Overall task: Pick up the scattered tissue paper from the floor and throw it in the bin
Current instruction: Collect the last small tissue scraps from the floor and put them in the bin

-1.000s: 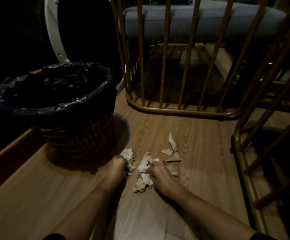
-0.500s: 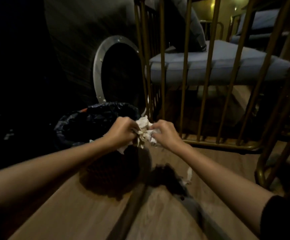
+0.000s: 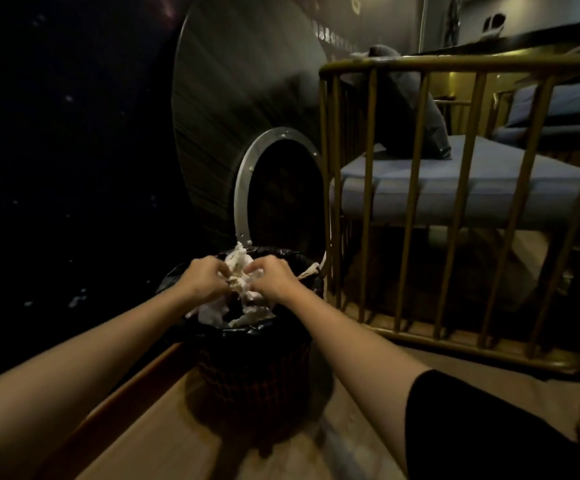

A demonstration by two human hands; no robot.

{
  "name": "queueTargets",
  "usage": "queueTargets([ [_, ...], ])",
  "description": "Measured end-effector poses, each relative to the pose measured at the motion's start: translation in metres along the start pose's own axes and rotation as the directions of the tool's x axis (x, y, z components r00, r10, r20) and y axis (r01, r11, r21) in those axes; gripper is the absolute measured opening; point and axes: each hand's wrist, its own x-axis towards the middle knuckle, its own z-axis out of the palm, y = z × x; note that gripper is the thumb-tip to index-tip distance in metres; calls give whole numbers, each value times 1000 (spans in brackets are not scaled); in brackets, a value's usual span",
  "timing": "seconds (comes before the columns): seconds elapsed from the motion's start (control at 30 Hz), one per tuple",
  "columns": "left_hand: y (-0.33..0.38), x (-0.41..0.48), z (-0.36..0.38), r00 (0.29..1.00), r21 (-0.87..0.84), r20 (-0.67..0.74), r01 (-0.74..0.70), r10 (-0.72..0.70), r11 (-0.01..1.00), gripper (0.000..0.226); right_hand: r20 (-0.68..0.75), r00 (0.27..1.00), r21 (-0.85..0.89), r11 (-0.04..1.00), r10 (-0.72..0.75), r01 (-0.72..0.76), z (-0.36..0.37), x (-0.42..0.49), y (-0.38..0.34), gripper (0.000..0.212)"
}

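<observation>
A woven bin lined with a black bag stands on the wooden floor in front of me. Over its mouth, my left hand and my right hand are pressed together around a wad of crumpled white tissue paper. Some tissue sticks up above my fingers. More white tissue pieces hang or lie just below my hands inside the bin's rim. The floor where the tissue lay is out of view.
A gold metal railing curves close on the right, with a grey-blue cushioned bench behind it. A round metal-rimmed opening sits in the dark wall behind the bin. A wooden ledge runs along the left.
Both hands gathered the tissue from the floor, lifted it together and carried it left over the bin. The view rose from the floor to the bin and wall.
</observation>
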Motion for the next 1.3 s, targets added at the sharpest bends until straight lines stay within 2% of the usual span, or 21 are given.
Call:
queueTargets([
  [0.07, -5, -6, 11, 997, 53, 80, 1, -5, 999, 27, -1, 1000, 5, 1000, -4, 4, 7, -2, 11, 28],
  [0.13, -1, -9, 20, 998, 68, 40, -41, 39, 997, 26, -77, 997, 65, 998, -5, 10, 4, -8, 21, 23],
  [0.2, 13, -13, 29, 987, 8, -49, -155, 156, 988, 24, -204, 979, 128, 991, -3, 30, -7, -17, 30, 23],
  [0.27, 37, -18, 41, 944, -19, -98, -319, 316, 947, 21, -319, 947, 161, 983, -29, 85, -25, -31, 43, 24],
  [0.33, 65, -22, 58, 884, 38, -75, -460, 462, 887, 27, -424, 904, 123, 986, -49, 111, -45, -48, 66, 23],
  [0.4, 90, -23, 79, 853, 150, 2, -516, 522, 843, 35, -485, 875, 80, 996, 2, 42, -60, -65, 104, 21],
  [0.47, 106, -19, 97, 847, 271, 54, -522, 529, 808, 41, -466, 875, 61, 991, 130, -115, -66, -86, 152, 21],
  [0.6, 113, -9, 123, 871, 403, 88, -475, 483, 782, 64, -268, 858, 16, 893, 438, -451, -61, -140, 256, 25],
  [0.67, 112, -8, 130, 876, 457, 52, -448, 479, 769, 71, -140, 838, -23, 844, 528, -536, -59, -164, 294, 29],
  [0.73, 111, -8, 135, 871, 499, 10, -430, 491, 752, 69, -36, 813, -84, 809, 581, -582, -55, -178, 318, 39],
  [0.8, 110, -7, 137, 877, 493, -14, -411, 480, 766, 59, 63, 781, -38, 784, 621, -620, -46, -184, 323, 61],
  [0.87, 110, -7, 138, 885, 478, -19, -401, 466, 781, 49, 144, 788, -85, 801, 598, -592, -33, -187, 322, 80],
  [0.9, 110, -7, 138, 886, 477, -18, -400, 464, 783, 47, 164, 809, -166, 824, 564, -541, -25, -189, 322, 81],
  [0.97, 111, -8, 137, 885, 484, -19, -398, 465, 779, 45, 154, 865, -316, 854, 477, -414, -9, -195, 322, 67],
  [1.03, 111, -10, 137, 885, 504, -22, -392, 465, 769, 48, 90, 927, -345, 885, 364, -314, 5, -204, 324, 42],
  [1.1, 110, -12, 136, 883, 526, -26, -386, 468, 758, 48, 51, 959, -364, 899, 279, -242, 11, -212, 324, 19],
  [1.2, 110, -13, 134, 884, 535, -20, -386, 467, 752, 41, 12, 962, -363, 898, 272, -250, 7, -212, 322, 13],
  [1.3, 110, -14, 133, 882, 527, -4, -398, 471, 751, 44, -16, 923, -241, 895, 383, -376, -5, -196, 313, 12],
])
